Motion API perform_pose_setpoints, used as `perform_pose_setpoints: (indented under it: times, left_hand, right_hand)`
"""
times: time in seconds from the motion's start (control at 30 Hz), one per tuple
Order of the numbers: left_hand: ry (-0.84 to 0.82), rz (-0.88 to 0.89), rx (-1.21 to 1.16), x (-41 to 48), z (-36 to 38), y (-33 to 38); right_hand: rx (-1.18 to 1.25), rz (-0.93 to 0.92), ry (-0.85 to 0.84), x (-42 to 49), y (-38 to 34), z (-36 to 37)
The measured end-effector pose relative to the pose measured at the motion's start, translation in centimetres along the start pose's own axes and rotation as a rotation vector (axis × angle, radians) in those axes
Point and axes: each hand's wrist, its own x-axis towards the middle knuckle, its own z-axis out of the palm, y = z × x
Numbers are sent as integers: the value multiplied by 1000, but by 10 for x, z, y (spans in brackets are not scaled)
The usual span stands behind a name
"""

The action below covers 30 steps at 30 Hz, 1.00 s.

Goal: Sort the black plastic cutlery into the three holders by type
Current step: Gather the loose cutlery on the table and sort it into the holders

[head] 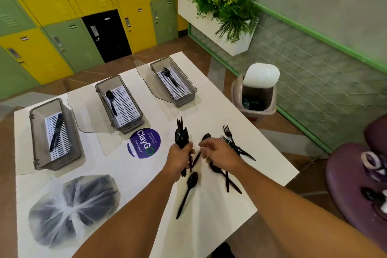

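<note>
Our left hand [181, 154] clamped its fingers [189, 151] round an upright bundle of black cutlery [181, 135] above the tabletop [134, 170], while our right hand [217, 151] curled fingers [204, 144] loosely over a spoon [201, 150].

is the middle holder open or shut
Open. The middle holder has its clear lid swung out flat on the table, and a spoon lies inside.

Bare table [159, 115] lies open toward the holders [119, 103] (lids flat between them).
</note>
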Motion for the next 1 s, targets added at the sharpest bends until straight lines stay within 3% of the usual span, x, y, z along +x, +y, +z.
perform_pose_setpoints:
  times: [0.27, 0.53, 1.0]
  left_hand:
    - [-96, 16, 75, 0, 10, -6]
    - [-94, 8, 73, 8, 12, -5]
    - [-8, -3, 54, 10, 3, -6]
  right_hand:
    - [-480, 121, 298, 14, 41, -59]
    - [-650, 314, 190, 32, 47, -65]
    - [-738, 176, 164, 70, 38, -47]
